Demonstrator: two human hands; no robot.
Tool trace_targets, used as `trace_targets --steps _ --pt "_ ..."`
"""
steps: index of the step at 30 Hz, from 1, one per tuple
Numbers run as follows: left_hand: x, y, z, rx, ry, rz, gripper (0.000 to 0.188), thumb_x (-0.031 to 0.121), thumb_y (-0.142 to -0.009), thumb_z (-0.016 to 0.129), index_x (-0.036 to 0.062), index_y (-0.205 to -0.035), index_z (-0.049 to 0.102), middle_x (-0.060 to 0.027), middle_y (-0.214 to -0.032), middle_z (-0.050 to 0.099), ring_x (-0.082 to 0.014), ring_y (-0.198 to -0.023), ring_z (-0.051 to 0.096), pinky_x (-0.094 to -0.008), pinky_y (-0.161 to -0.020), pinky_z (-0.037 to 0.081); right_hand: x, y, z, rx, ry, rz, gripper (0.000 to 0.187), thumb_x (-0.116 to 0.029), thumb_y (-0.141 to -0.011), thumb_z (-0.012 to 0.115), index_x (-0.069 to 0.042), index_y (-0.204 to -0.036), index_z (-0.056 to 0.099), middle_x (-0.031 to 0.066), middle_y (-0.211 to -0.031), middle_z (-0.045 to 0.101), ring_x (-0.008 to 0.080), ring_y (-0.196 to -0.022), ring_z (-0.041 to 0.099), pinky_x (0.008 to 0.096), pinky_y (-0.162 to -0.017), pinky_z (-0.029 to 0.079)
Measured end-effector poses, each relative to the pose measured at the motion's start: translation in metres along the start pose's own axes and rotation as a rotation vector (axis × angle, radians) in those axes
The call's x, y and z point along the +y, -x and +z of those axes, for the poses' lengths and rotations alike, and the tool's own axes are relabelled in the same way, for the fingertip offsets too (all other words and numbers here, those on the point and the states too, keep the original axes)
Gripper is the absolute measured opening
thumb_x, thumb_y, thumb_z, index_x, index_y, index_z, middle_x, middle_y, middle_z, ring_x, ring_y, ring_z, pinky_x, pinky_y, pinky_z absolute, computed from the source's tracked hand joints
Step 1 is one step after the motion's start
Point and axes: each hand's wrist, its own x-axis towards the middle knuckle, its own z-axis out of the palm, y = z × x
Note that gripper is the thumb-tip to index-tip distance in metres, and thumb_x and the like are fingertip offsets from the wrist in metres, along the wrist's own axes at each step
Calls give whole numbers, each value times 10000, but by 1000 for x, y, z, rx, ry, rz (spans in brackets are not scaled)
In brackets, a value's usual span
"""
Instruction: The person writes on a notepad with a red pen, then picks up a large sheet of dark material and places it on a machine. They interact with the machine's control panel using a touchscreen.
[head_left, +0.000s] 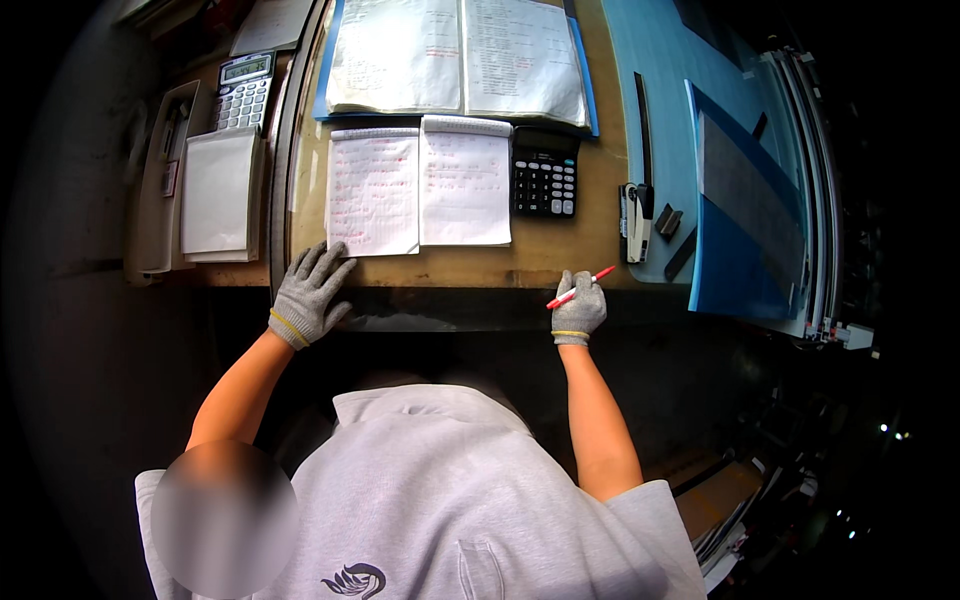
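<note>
Work surface seen from above, with positions given relative to the black calculator (545, 185). The left notepad (372, 195) and the right notepad (464, 195), their pages filled with handwriting, lie side by side to its left, the right notepad just beside it. The left hand (312, 298), gloved in grey knit with a yellow cuff band, is below and well left of the calculator; its fingers are spread wide, the fingertips over the near edge of the left notepad. The right hand (582, 308), similarly gloved, is below and slightly right of the calculator; its fingers are closed around a red-and-white pen (604, 273), which slants up to the right. Above the calculator lies an open blue-backed binder (522, 55) of written sheets. To its right stands a stapler (638, 225), with a blue folder (745, 235) farther right. Well to its left, beyond both notepads, are a silver calculator (243, 95), a paper stack (217, 190) and an elongated tray (153, 235).
</note>
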Motion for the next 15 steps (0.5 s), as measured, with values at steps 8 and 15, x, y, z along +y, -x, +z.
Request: trace_targets --steps 8,15 --pt "1 0 -1 -2 -7 -11 732 267 -763 745 118 -1428 476 -152 -1527 381 -420 -1393 348 -530 -1158 292 -1 -2 -3 18 -30 -11 229 -215 -826 745 -97 -762 560 128 -653 561 327 -613 594 442 -563 486" --pt "1 0 -1 14 -10 0 731 265 -762 744 118 -1426 479 -152 -1524 385 -422 -1391 352 -531 -1155 294 0 -1 -2 24 -25 -15 234 -220 -821 748 -102 -760 556 124 -637 552 329 -618 594 445 -561 482"
